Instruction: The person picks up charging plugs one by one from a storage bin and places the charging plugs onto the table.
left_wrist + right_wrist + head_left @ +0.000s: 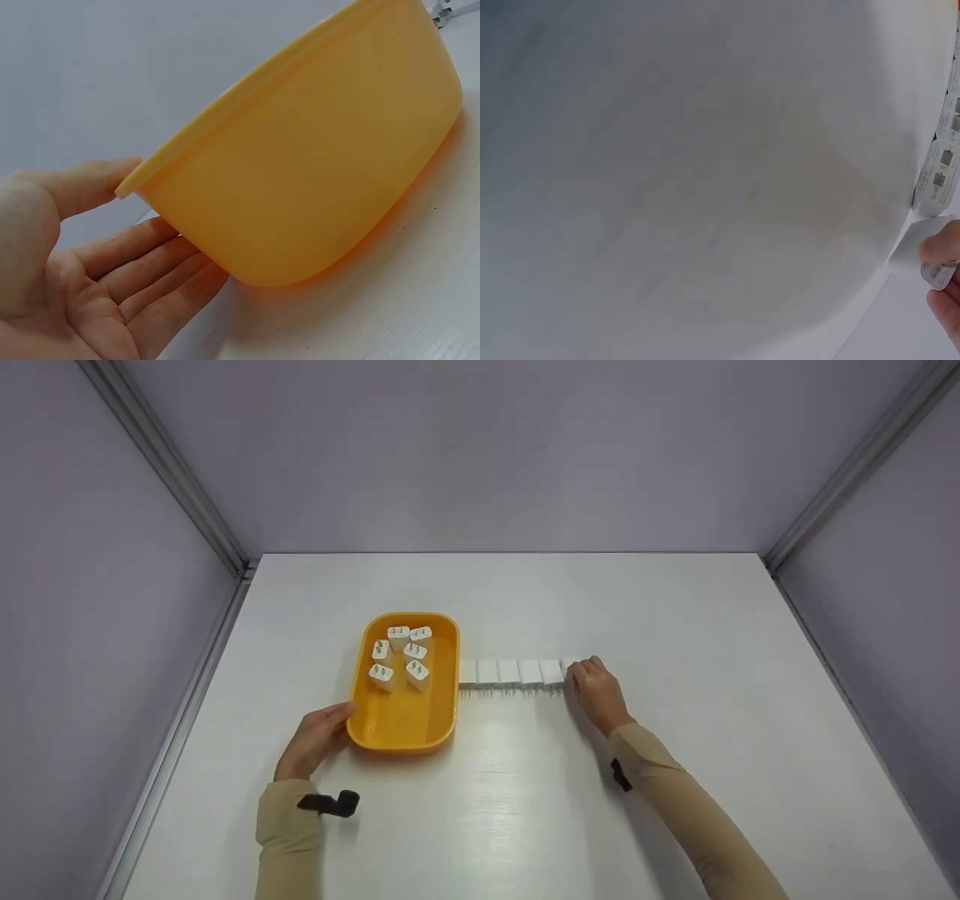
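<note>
My left hand point(313, 740) holds the near left corner of a yellow plastic tray point(397, 727). In the left wrist view, the thumb touches the rim while the fingers lie against the outer wall. Several white two-pin plug adapters point(382, 676) stand inside the tray with their pins up. To the tray's right, a row of white plug adapters point(508, 671) lies side by side, pins towards me. At the right end of that row, my right hand point(598, 695) pinches another plug adapter point(937, 275), mostly covered by the fingers in the head view.
The white table point(712, 660) meets a pale wall point(495, 457) at the back, with side walls left and right. Both sleeves carry black wrist straps point(330, 804). The row's left end is close against the tray's right side.
</note>
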The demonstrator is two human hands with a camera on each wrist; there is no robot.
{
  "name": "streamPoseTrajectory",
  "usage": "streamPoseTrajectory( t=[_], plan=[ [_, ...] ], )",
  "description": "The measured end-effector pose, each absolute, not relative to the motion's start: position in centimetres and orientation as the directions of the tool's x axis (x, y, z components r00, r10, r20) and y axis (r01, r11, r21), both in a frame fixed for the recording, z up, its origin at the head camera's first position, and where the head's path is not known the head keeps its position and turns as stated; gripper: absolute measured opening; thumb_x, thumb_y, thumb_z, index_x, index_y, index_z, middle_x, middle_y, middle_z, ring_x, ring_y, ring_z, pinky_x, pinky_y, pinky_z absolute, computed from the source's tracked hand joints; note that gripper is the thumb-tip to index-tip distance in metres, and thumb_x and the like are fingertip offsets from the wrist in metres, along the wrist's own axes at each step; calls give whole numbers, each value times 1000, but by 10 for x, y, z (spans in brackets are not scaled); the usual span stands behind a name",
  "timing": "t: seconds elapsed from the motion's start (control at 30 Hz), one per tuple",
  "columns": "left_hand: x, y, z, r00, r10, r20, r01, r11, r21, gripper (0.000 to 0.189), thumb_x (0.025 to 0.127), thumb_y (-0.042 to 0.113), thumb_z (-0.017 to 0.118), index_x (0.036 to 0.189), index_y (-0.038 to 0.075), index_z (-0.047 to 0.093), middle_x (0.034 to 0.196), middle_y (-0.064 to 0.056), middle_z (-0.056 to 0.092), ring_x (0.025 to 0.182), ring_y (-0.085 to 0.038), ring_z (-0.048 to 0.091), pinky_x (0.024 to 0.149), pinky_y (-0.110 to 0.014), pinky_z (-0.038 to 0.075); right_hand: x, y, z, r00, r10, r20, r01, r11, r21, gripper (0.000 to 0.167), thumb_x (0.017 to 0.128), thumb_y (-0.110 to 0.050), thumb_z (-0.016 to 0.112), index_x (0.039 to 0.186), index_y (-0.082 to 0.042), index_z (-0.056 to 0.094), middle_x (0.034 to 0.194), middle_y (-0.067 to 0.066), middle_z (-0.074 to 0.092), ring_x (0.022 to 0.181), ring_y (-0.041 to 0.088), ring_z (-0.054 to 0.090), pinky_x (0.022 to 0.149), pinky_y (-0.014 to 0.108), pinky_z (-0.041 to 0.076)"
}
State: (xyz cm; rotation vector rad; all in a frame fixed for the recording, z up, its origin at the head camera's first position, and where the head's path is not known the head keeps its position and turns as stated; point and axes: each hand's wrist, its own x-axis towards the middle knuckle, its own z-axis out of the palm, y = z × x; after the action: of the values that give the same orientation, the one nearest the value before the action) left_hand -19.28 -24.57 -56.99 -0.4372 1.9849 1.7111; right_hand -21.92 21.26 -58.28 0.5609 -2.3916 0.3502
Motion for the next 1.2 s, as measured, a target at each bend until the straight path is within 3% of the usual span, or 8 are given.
streamPoseTrajectory(
  t=[0.5,0.77,0.93,1.1,1.2],
  plan=[
    [-192,-245,-569,-814,33,-580,-566,177,805,64,98,47,48,149,9,36,154,-9,41,137,-25,43,120,-40,33,-222,218,-582,-704,-441,556,-538,843,-12,12,81,10,66,81,0,59,79,12,64,77,23,59,62,31,54],
    [-190,-247,-569,-820,39,-572,-559,162,813,70,94,52,52,149,11,37,154,-8,41,136,-23,44,119,-39,34,-221,219,-583,-726,-439,529,-540,841,-44,10,83,10,64,83,0,62,86,13,67,84,25,63,68,31,57],
    [-190,-247,-568,-836,59,-545,-533,150,833,66,98,47,48,149,6,35,155,-13,38,140,-24,41,119,-39,35,-220,219,-584,-721,-449,527,-550,834,-41,11,83,10,65,81,0,62,86,12,67,83,24,63,67,30,57],
    [-191,-246,-567,-820,43,-570,-559,149,815,65,97,48,49,149,10,36,155,-10,39,140,-23,41,119,-39,34,-220,221,-584,-720,-452,527,-552,833,-40,12,81,11,66,80,-1,62,87,11,67,84,23,63,68,30,57],
    [-192,-244,-567,-825,38,-564,-555,135,821,63,97,47,50,147,9,39,153,-12,41,134,-21,47,118,-39,36,-218,222,-583,-739,-446,505,-541,840,-49,10,83,10,65,82,1,63,90,12,68,87,23,64,71,30,58]
  ],
)
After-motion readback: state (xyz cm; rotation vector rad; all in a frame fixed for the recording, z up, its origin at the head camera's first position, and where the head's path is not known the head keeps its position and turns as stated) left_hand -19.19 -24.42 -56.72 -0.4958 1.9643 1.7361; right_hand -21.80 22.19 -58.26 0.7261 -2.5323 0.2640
